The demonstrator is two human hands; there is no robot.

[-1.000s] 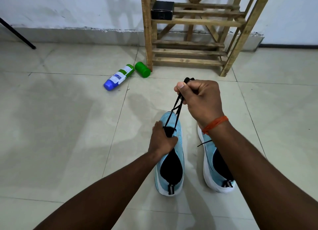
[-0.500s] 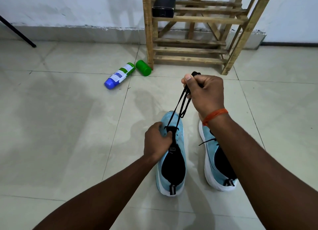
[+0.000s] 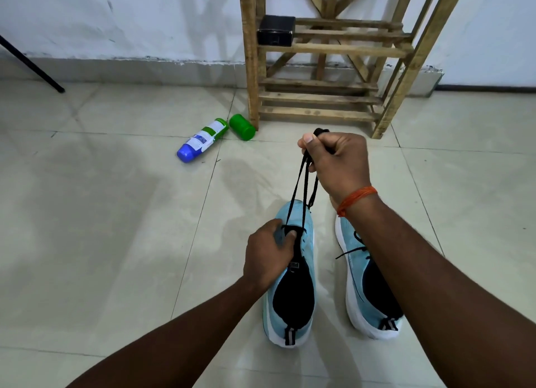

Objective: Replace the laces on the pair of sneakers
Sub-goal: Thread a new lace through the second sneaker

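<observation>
Two light-blue sneakers stand side by side on the floor (image 3: pixel 116 213) straight in front of you, heels toward you and toes toward the wall. The left sneaker (image 3: pixel 307 236) is the one you are working on. One black lace (image 3: pixel 294 190) rises from its front eyelets in two taut strands that meet in your fist. Your right hand (image 3: pixel 336 164) is closed tight around that lace, raised above and beyond the toe, with a short black end sticking out over the knuckles. Your left hand (image 3: pixel 269 254) grips the left sneaker at its throat, with the fingers curled over the near side and the thumb pressed where the strands come out. The right sneaker (image 3: pixel 356 286) sits just beside the first, partly under your right forearm. Its lacing (image 3: pixel 352 249) is in place, with one loose end poking out sideways.

One orange thread (image 3: pixel 356 199) circles your right wrist. Farther off on the tiles, one white-and-green bottle (image 3: pixel 203 139) with a blue end lies on its side, and one green cap (image 3: pixel 242 127) lies just beside it. One wooden rack (image 3: pixel 319 97) stands against the wall, with one black box (image 3: pixel 275 29) on an upper slat. One black rod (image 3: pixel 29 62) slants down to the floor at the far left.
</observation>
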